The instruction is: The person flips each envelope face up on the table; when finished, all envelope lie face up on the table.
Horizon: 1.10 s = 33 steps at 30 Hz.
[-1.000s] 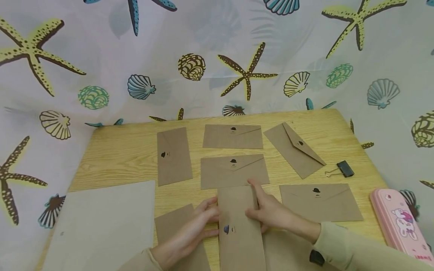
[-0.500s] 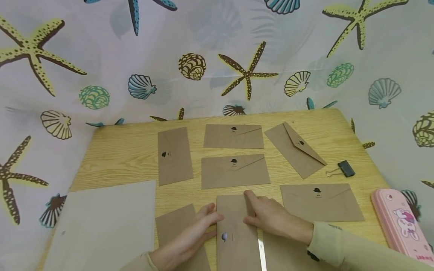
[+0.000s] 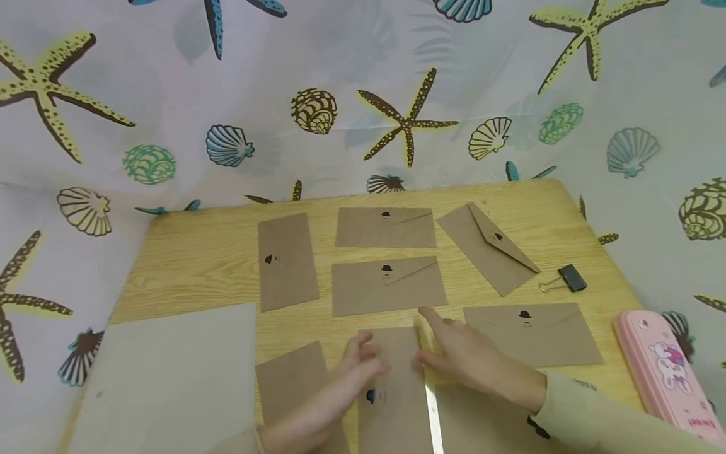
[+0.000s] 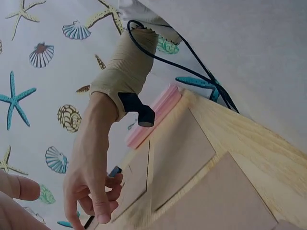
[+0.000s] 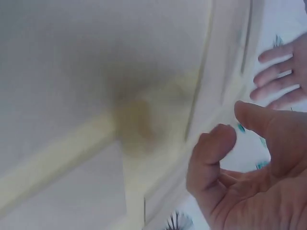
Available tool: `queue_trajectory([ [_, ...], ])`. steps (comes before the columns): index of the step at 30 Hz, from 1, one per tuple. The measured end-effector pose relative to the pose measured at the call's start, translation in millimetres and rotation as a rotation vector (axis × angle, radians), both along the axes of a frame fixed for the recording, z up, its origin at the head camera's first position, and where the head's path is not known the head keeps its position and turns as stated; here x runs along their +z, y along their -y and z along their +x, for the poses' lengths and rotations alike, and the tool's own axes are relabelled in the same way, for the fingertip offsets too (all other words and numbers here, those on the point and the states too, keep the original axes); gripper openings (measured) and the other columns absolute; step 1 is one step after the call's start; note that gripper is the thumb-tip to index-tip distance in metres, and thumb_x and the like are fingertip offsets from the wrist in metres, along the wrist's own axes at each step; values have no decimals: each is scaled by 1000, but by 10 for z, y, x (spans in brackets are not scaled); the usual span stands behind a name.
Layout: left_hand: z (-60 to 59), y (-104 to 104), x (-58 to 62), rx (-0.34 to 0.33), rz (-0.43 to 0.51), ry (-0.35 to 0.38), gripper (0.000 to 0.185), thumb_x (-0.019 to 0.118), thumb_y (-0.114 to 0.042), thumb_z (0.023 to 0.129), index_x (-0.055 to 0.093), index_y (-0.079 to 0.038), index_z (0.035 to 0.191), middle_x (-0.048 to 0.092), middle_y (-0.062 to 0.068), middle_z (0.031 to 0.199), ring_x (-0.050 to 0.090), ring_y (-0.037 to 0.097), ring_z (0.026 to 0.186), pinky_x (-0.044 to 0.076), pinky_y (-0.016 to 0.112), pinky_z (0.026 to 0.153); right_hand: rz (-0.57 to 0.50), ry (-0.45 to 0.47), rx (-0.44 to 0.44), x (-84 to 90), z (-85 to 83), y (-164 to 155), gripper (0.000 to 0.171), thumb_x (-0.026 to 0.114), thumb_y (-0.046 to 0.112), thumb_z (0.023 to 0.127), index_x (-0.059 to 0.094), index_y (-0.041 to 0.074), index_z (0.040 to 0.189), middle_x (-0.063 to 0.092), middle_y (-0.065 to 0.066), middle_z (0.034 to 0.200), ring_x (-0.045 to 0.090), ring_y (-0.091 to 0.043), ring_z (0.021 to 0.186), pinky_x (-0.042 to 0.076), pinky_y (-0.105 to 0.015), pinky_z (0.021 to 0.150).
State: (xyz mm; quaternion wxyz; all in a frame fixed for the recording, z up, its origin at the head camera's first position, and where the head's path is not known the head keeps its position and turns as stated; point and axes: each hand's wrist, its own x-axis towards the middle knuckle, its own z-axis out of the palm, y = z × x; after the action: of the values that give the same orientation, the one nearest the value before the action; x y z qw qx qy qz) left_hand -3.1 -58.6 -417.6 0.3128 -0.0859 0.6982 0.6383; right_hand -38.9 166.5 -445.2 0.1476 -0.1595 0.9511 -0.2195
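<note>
Both hands sit at the near centre of the bench (image 3: 193,252). The left hand (image 3: 354,362) rests with relaxed fingers on the upright kraft envelope (image 3: 394,397); the right hand (image 3: 462,353) hovers at its right edge, fingers loose, grasping nothing. Five envelopes (image 3: 388,287) lie spread beyond, unstacked. A binder clip (image 3: 567,279) sits unused at right. Judged: gathering barely begun.

Brown envelope (image 3: 391,384) with hat sticker lies lengthwise, flat, at table's near edge.
</note>
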Motion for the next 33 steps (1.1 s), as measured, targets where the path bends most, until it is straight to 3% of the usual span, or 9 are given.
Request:
queue_trajectory([
  [3, 42, -151, 53, -91, 77, 5, 84, 60, -25, 97, 15, -3, 164, 32, 29, 163, 43, 49, 145, 35, 66, 121, 44, 6, -30, 160, 44, -248, 67, 76, 35, 97, 49, 5, 151, 75, -24, 119, 74, -37, 104, 61, -51, 80],
  [6, 72, -332, 22, -127, 125, 24, 82, 61, -25, 97, 17, -4, 163, 34, 27, 161, 47, 41, 143, 38, 62, 121, 117, 51, -71, 253, 107, -544, 60, 74, 37, 98, 56, 2, 144, 71, -26, 128, 71, -41, 115, 60, -56, 90],
  [9, 115, -480, -44, -139, 147, 52, 81, 62, -22, 96, 19, -4, 162, 33, 28, 161, 49, 36, 140, 41, 62, 119, 194, 67, -109, 270, 198, -811, 54, 74, 40, 97, 61, 0, 132, 74, -23, 116, 73, -36, 100, 60, -51, 82],
  [13, 169, -628, -99, -150, 176, 88, 79, 60, -19, 94, 20, -3, 161, 31, 30, 161, 46, 45, 141, 38, 70, 117, 304, -13, -135, 237, 387, -1093, 43, 78, 38, 93, 65, -2, 106, 70, -16, 86, 66, -27, 74, 55, -44, 65],
  [18, 211, -742, -113, -177, 154, 92, 78, 60, -19, 93, 24, -2, 159, 30, 33, 160, 37, 53, 148, 36, 76, 115, 408, 29, -245, 151, 629, -1273, 45, 74, 44, 92, 61, 6, 71, 61, -9, 71, 57, -27, 64, 50, -49, 58],
  [21, 237, -764, -118, -180, 138, 103, 78, 61, -19, 92, 24, -1, 158, 28, 35, 161, 32, 56, 150, 34, 77, 116, 425, 108, -291, 73, 706, -1365, 54, 70, 53, 95, 63, 3, 74, 64, -13, 74, 62, -31, 67, 53, -53, 62],
  [23, 248, -777, -132, -176, 135, 109, 78, 61, -18, 92, 24, 1, 158, 27, 35, 161, 29, 57, 150, 32, 76, 117, 415, 145, -308, 16, 722, -1437, 63, 69, 57, 96, 65, -5, 85, 66, -18, 79, 64, -33, 71, 55, -55, 67],
  [27, 257, -799, -167, -159, 161, 127, 78, 60, -17, 92, 22, 1, 158, 21, 36, 163, 24, 60, 151, 28, 76, 120, 360, 218, -370, -88, 713, -1563, 78, 64, 63, 97, 61, -15, 103, 61, -17, 80, 57, -26, 71, 54, -47, 67],
  [33, 253, -829, -232, -83, 209, 141, 79, 61, -16, 91, 21, 1, 157, 17, 36, 161, 28, 58, 148, 27, 76, 121, 223, 273, -485, -171, 678, -1681, 65, 62, 65, 98, 59, 2, 85, 55, -5, 71, 52, -18, 65, 40, -32, 58],
])
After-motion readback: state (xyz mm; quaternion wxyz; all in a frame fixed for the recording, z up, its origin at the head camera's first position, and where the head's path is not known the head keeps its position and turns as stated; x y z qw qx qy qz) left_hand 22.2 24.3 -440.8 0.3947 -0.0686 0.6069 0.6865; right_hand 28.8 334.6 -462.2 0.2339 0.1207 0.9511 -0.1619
